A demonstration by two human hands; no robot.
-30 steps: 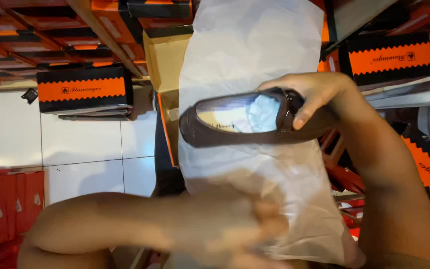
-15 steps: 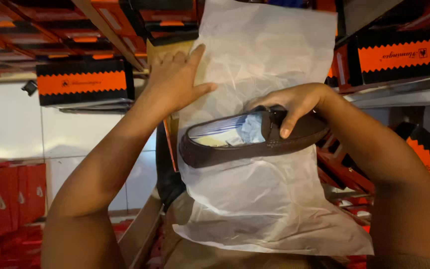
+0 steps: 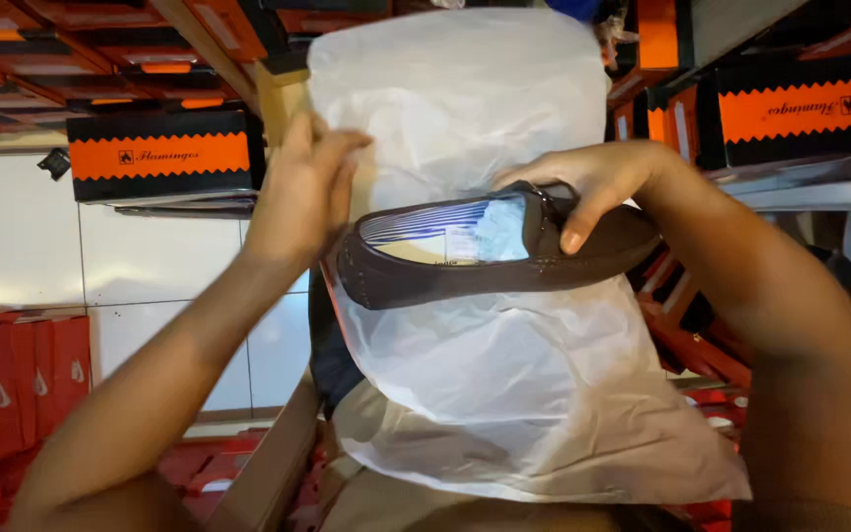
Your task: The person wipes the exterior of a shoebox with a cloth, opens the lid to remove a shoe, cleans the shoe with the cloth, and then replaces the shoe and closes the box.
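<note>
Loafer laid on tissue paper

Loafer (image 3: 490,258), dark brown and matte, lies across crinkled white tissue paper (image 3: 485,384), heel gripped by the right hand (image 3: 593,182). Left hand (image 3: 302,192) seemingly pinches the sheet's left edge, fingertips partly hidden. Shoeboxes (image 3: 160,155) stand behind.

Black-and-orange shoe boxes (image 3: 160,156) sit left and right (image 3: 805,108); red boxes (image 3: 17,389) lower left.

Dark brown loafer (image 3: 490,264) — on its side, paper-stuffed, lying across big white tissue sheet (image 3: 475,148) — crumpled, spread out.
</note>
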